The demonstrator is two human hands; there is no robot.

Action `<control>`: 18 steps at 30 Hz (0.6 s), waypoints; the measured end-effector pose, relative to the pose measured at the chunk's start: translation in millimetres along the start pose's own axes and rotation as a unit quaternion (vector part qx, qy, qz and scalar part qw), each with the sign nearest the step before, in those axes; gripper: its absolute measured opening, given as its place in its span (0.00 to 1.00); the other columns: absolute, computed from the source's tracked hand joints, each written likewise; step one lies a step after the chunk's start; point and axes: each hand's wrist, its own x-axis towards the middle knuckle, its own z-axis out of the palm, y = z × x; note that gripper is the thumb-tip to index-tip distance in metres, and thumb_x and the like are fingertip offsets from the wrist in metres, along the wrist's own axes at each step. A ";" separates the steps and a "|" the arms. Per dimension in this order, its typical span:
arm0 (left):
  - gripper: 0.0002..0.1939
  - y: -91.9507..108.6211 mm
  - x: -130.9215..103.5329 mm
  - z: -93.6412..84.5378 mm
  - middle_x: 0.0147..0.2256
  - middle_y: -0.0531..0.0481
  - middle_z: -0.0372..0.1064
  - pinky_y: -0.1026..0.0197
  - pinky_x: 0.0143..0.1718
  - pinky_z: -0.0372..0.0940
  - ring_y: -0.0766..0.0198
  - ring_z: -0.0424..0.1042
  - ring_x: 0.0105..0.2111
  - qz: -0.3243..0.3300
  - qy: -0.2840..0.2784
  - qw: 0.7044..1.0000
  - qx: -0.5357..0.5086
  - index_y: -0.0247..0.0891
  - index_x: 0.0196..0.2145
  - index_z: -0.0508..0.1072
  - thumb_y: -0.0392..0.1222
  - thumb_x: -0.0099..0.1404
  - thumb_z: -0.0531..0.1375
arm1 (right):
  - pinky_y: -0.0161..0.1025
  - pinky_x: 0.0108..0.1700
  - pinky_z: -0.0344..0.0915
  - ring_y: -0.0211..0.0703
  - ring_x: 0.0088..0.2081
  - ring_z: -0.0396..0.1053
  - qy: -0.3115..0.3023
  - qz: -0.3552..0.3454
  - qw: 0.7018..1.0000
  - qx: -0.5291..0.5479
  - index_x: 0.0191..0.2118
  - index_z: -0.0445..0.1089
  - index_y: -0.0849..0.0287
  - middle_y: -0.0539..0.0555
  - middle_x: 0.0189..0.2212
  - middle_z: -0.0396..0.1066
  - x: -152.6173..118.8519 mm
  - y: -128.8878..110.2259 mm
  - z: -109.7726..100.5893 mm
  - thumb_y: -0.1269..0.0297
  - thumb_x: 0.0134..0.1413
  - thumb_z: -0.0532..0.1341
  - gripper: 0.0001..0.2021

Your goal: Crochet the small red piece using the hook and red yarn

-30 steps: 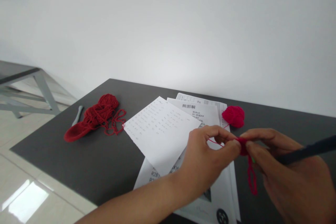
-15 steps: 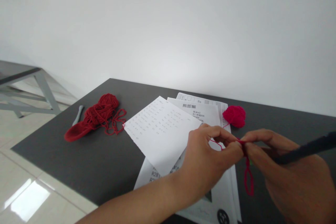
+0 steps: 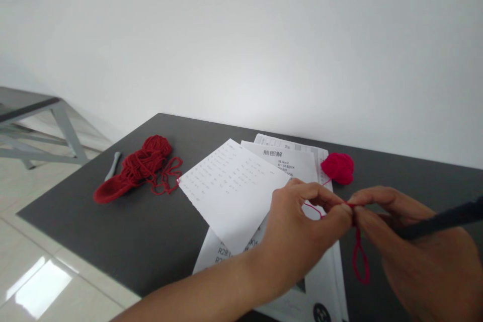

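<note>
Both hands meet at the right of the desk, pinching a small piece of pink yarn [image 3: 357,235] between their fingertips. My left hand [image 3: 298,234] is closed on it with thumb and forefinger, and a thin strand passes behind that hand. A closed loop of the same yarn dangles below the fingertips. My right hand [image 3: 426,251] grips the yarn from the other side. A dark pen-like handle [image 3: 441,219] also lies across this hand, its tip hidden by the fingers. Behind the hands sits a pink ball of yarn [image 3: 338,168].
Beneath my left hand lie printed sheets [image 3: 211,254] and a handwritten note [image 3: 230,186] on the dark desk [image 3: 113,241]. Dark red yarn [image 3: 141,166] with a red worked piece [image 3: 113,190] and a grey tool [image 3: 113,166] is at left. A white wall [image 3: 241,50] stands behind.
The hanging loop has swung slightly right and opened wider. Both hands keep their pinch, with only a tiny shift at the fingertips; the dark handle has tipped slightly lower.
</note>
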 end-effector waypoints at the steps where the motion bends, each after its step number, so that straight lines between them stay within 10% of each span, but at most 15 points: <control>1: 0.04 1.1 0.1 -0.5 0.26 0.53 0.75 0.60 0.40 0.64 0.64 0.70 0.31 0.002 -0.002 1.000 -0.005 0.39 0.25 0.78 0.34 0.56 0.63 | 0.30 0.11 0.45 0.35 0.13 0.53 0.008 0.004 1.000 0.015 0.30 0.73 0.56 0.49 0.18 0.62 -0.6 0.9 0.7 0.52 0.47 0.65 0.12; 18: 0.05 -0.4 0.0 -0.8 0.26 0.54 0.74 0.60 0.40 0.64 0.65 0.71 0.31 0.005 0.010 1.000 0.012 0.39 0.25 0.78 0.33 0.56 0.63 | 0.36 0.15 0.51 0.42 0.17 0.60 0.031 0.004 0.998 -0.055 0.30 0.73 0.54 0.51 0.19 0.63 -1.4 -5.2 2.8 0.46 0.50 0.65 0.15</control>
